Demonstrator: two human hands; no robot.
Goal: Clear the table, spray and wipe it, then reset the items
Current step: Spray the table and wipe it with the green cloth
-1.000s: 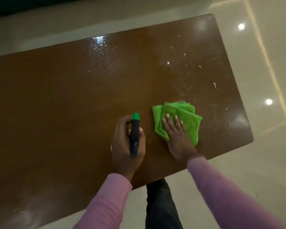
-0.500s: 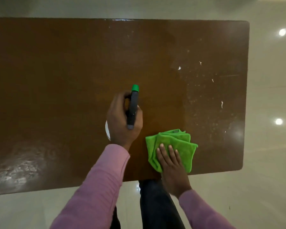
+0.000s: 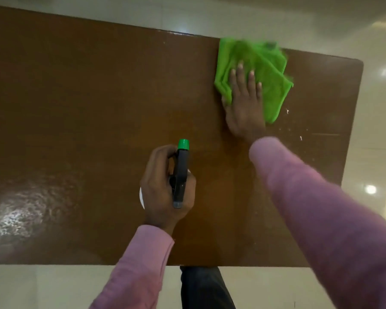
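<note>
Glossy pale floor tiles [image 3: 379,30] surround the brown table [image 3: 87,108], with ceiling lights mirrored in them at the right. Your right hand [image 3: 245,103] lies flat, fingers spread, pressing the folded green cloth [image 3: 267,70] onto the far right part of the tabletop; the cloth's far edge reaches the table's far edge and looks blurred. Your left hand [image 3: 163,188] is wrapped tight around the spray bottle [image 3: 181,172] near the middle of the table, closer to the near edge, its green nozzle tip pointing away from you. Both arms wear pink sleeves [image 3: 321,208]. Small white specks [image 3: 300,138] dot the surface just right of your right wrist. At the near left, a wet sheen [image 3: 20,210] glints on the wood.
</note>
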